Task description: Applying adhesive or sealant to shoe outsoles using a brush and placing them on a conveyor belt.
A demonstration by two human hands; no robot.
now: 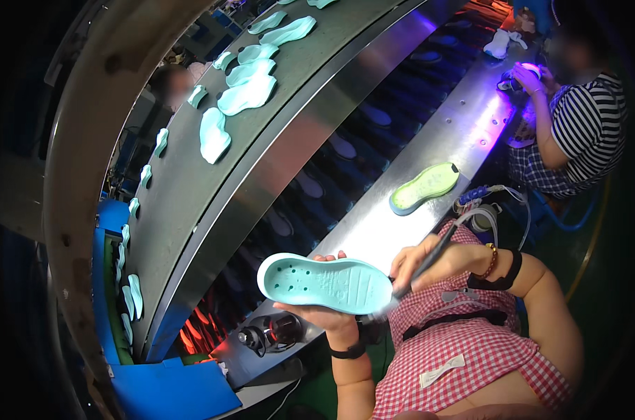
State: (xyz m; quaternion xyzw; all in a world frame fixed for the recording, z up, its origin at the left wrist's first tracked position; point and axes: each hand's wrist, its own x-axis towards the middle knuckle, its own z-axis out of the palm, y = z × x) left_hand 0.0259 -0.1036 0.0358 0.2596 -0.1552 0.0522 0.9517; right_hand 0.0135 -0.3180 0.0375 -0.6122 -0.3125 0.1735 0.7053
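My left hand (316, 316) grips a pale turquoise shoe sole (328, 285) from below, its fingers showing past the far edge. The sole's hollow inner face is turned up, with small holes at the left end and ridges at the right. My right hand (443, 262) is closed around a slim dark-handled brush (429, 264) with a thin hose (487, 213) running from its upper end. The pale, blurred brush tip lies at the sole's right end. A yellow-green sole (426, 187) rests on the metal ledge (373, 241) beyond my right hand.
Several turquoise soles (247, 94) lie on the dark conveyor belt (181, 189) at left. Dim soles line a lower rack (310, 183). A dark bottle (274, 332) stands near my left forearm. At far right, a person in a striped shirt (590, 129) works under violet light.
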